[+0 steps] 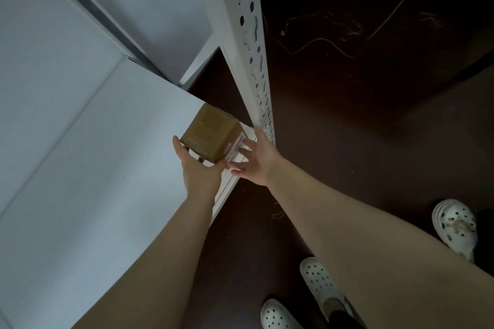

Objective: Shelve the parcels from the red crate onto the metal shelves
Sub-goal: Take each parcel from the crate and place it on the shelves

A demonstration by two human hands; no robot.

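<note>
The parcel [211, 133], a small brown carton, sits tilted at the front right corner of the white metal shelf [107, 155], just beside the perforated upright [251, 43]. I cannot tell whether it rests flat there. My left grip [197, 168] grasps its near lower edge. My right grip [258, 160] is released, its spread fingers touching the labelled side. Below is dark floor [347, 115] with loose strands [320, 43].

A storeroom: white metal shelves [93, 168] on a slotted upright [254, 48] stood above a dark floor [374, 115]. A labelled cardboard parcel [211, 133] was at one shelf's edge.
</note>
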